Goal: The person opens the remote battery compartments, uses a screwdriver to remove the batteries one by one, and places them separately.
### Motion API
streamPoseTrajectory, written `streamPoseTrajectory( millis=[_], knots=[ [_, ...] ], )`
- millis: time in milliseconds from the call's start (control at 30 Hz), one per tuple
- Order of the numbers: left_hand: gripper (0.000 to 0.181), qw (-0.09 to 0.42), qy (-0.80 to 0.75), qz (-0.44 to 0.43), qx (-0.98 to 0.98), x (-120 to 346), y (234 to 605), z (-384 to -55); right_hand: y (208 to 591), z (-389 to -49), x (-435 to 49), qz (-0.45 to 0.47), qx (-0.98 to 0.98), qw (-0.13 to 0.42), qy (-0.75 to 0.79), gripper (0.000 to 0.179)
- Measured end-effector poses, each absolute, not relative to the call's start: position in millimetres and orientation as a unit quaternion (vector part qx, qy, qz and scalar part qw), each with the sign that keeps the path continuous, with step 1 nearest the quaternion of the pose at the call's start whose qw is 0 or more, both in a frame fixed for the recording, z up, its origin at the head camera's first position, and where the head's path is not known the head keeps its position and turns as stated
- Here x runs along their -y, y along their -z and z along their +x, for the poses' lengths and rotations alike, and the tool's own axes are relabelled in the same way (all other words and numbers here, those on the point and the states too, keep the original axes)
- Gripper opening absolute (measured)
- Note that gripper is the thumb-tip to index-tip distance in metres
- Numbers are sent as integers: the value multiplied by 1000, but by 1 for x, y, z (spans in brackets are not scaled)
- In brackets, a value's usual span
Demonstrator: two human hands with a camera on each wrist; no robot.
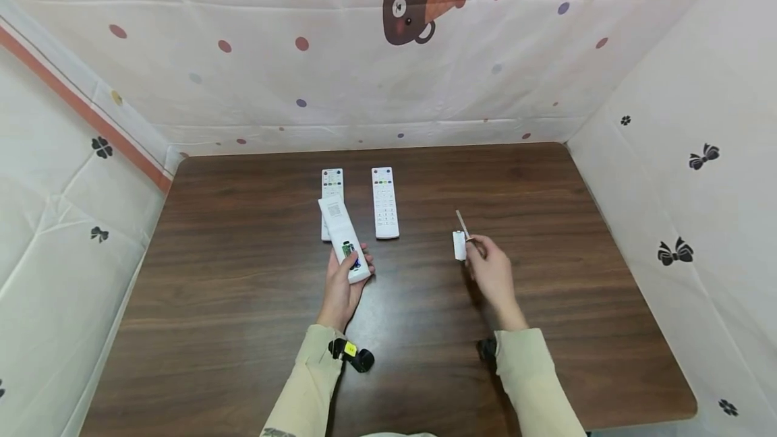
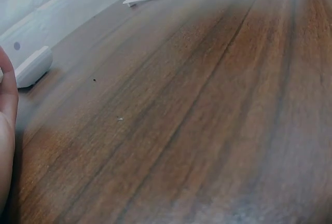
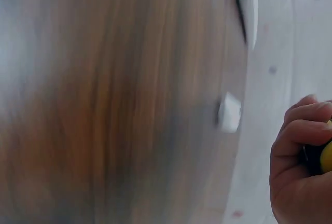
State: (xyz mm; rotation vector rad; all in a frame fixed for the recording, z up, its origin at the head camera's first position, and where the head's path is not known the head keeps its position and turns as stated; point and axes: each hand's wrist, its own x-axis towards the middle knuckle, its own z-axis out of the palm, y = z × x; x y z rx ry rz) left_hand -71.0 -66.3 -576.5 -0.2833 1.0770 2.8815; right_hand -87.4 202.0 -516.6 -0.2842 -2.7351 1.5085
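Observation:
My left hand [image 1: 342, 285] grips a white remote control [image 1: 341, 228] tilted with its back up, the thumb at its lower end. Its battery compartment is uncovered, and a green battery [image 1: 348, 249] shows inside, with a blue one partly behind the thumb. In my right hand [image 1: 492, 272] is a screwdriver [image 1: 463, 222], its thin shaft pointing away from me. Its yellow and black handle [image 3: 326, 157] shows between the curled fingers in the right wrist view. A small white battery cover [image 1: 459, 245] lies just left of the right fingertips.
Two more white remotes lie buttons up at the back of the brown wooden table [image 1: 243, 329]: one [image 1: 332, 184] partly under the held remote in view, another [image 1: 385, 204] to its right. Patterned white sheets [image 1: 340, 73] stand behind the table and along both sides.

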Motion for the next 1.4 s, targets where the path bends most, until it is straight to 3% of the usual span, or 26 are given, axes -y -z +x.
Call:
streamPoseTrajectory(
  millis=[200,500,833,1133,1400],
  knots=[
    [52,28,-927,-90,-363,65,577,-72,531,-104,-242,-170,782,-27,-600,37],
    [57,39,-916,-78,-392,63,574,-72,549,-110,-267,-220,757,-43,-614,43],
    [50,64,-894,-66,-439,57,571,-72,549,-107,-277,-222,807,-14,-547,41],
    [47,129,-838,-27,-530,38,553,-82,554,-103,-283,-216,763,-17,-609,40],
    [52,156,-730,-3,-665,-7,528,-98,546,-94,-277,-173,891,0,-420,39]
  ],
)
